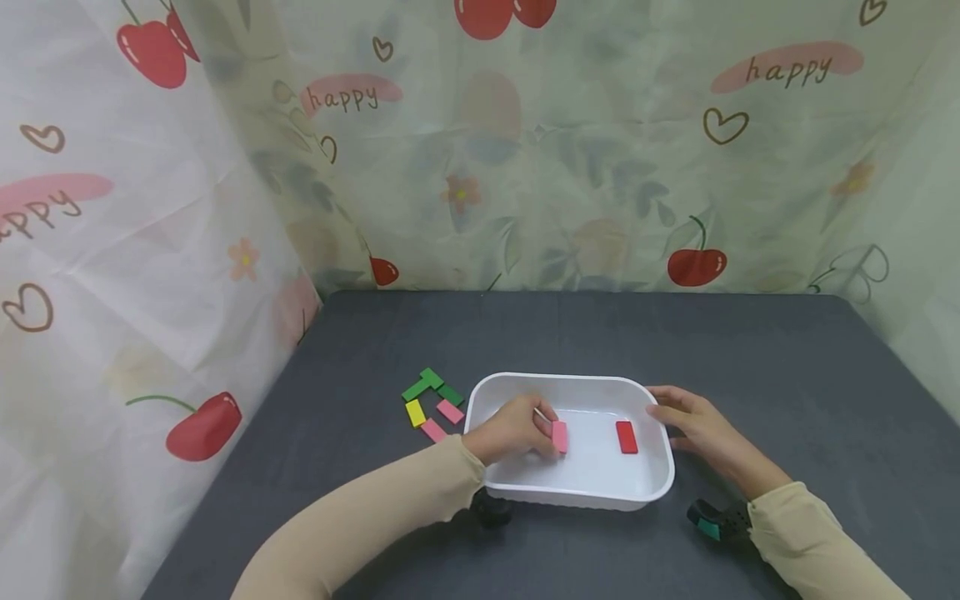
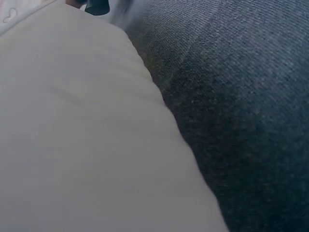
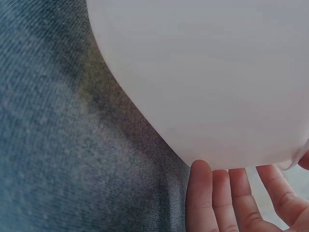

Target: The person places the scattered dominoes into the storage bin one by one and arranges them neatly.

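Note:
A white tray (image 1: 592,482) sits on the dark table, its outer wall filling much of the right wrist view. Inside it, toward the left, my left hand (image 1: 513,429) pinches a pink block (image 1: 560,437). A red block (image 1: 627,437) lies apart from it, in the right part of the tray. My right hand (image 1: 701,429) holds the tray by its right end, fingertips (image 3: 200,176) against the outer wall and a digit over the rim. The left wrist view shows mostly sleeve and table; the left hand is hidden there.
Left of the tray, several green blocks (image 1: 429,378), a yellow block (image 1: 416,413) and pink blocks (image 1: 450,411) lie close together on the table (image 1: 600,333). A patterned cloth (image 1: 525,167) hangs behind and at the left. Wrist devices (image 1: 716,521) sit below the sleeves.

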A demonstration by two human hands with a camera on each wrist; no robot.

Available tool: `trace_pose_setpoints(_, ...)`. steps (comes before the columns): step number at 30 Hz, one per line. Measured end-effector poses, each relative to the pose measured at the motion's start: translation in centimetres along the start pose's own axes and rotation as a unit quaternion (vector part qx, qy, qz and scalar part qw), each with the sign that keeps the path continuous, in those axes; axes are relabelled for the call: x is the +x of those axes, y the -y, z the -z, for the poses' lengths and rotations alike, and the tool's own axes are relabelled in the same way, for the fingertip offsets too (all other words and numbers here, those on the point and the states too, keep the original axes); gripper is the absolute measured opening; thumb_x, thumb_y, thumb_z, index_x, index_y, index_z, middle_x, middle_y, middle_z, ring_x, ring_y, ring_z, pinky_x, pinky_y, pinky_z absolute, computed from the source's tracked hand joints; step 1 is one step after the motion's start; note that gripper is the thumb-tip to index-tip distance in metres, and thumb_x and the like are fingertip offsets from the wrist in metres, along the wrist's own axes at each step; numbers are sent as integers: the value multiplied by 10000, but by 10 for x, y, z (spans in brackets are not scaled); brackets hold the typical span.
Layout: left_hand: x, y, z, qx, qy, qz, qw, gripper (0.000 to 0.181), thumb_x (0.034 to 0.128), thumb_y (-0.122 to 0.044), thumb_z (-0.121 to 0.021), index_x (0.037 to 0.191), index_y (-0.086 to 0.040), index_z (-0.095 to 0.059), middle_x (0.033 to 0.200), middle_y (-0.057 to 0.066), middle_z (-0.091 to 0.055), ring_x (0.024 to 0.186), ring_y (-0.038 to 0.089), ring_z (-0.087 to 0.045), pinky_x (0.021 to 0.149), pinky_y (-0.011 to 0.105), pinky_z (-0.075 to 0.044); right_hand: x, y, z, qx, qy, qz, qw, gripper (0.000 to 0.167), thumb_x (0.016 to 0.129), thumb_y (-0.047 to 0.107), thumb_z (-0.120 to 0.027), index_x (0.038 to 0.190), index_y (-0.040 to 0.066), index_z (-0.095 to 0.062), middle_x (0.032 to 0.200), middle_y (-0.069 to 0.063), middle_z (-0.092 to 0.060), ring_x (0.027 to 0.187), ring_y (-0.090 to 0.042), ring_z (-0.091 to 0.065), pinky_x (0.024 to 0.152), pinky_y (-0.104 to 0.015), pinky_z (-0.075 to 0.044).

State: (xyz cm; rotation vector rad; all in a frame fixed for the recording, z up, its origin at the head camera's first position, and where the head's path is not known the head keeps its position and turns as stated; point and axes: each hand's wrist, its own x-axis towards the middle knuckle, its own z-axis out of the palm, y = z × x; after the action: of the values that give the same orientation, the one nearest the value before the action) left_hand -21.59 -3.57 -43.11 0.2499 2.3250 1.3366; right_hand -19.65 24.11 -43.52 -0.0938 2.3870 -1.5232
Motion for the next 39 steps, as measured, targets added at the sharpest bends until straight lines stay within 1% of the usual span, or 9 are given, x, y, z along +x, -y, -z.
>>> trace_pose_setpoints(4, -1, -2, 0, 158, -120, 23, 9998, 363, 682, 38, -810, 953, -56, -586, 767, 41, -633, 660, 145, -587, 600, 243, -485, 1, 1, 1, 2, -26, -6, 10000, 620, 979, 380, -533, 1452, 24, -351, 1446, -263, -410, 1300, -469, -421, 938, -591, -458)
trace_pose_setpoints(10, -2, -5, 0, 353, -292, 165, 9988, 364, 690, 29, -813, 969, -54, -593, 770, 34, -632, 650, 143, -600, 588, 246, -498, 2, 4, 3, 8, 32, -5, 10000, 597, 987, 355, -521, 1445, 12, -352, 1436, -279, -412, 1301, -480, -413, 927, -591, -465)
trace_pose_setpoints(15, -2, -6, -1, 478, -397, 140, 9980, 359, 688, 31, -815, 968, -46, -605, 758, 38, -608, 646, 141, -578, 585, 239, -490, 3, 4, 3, 9, 41, -21, 10000, 600, 987, 357, -521, 1446, 11, -350, 1434, -279, -413, 1304, -480, -408, 930, -591, -463)
trace_pose_setpoints(21, 0, -4, -3, 612, -443, 56, 9971, 367, 682, 28, -821, 975, -44, -613, 741, 36, -594, 632, 143, -564, 572, 235, -472, 3, 4, 4, 37, 61, -10, 10000, 591, 991, 348, -517, 1446, 10, -349, 1435, -279, -412, 1302, -477, -412, 931, -587, -465)
trace_pose_setpoints(25, -1, -4, -4, 728, -470, 100, 9962, 362, 679, 17, -829, 966, -55, -621, 738, 38, -595, 636, 149, -565, 576, 238, -461, 3, 3, 4, 43, 89, -58, 9999, 599, 988, 350, -520, 1446, 5, -345, 1441, -280, -401, 1299, -474, -415, 927, -582, -470)
trace_pose_setpoints(29, -1, -3, -4, 754, -472, 159, 9959, 359, 678, 13, -832, 961, -62, -623, 740, 42, -596, 640, 155, -569, 582, 245, -457, 3, 2, 3, 54, 93, -125, 9999, 606, 983, 354, -528, 1445, 7, -347, 1443, -277, -400, 1299, -468, -416, 928, -582, -470)
trace_pose_setpoints(39, -2, -1, -6, 848, -476, 220, 9950, 416, 679, 8, -836, 1013, -88, -607, 746, 40, -598, 650, 168, -569, 595, 267, -457, 2, 4, 2, 94, 104, -108, 9998, 599, 984, 345, -527, 1446, 7, -350, 1440, -277, -405, 1300, -468, -414, 930, -594, -462)
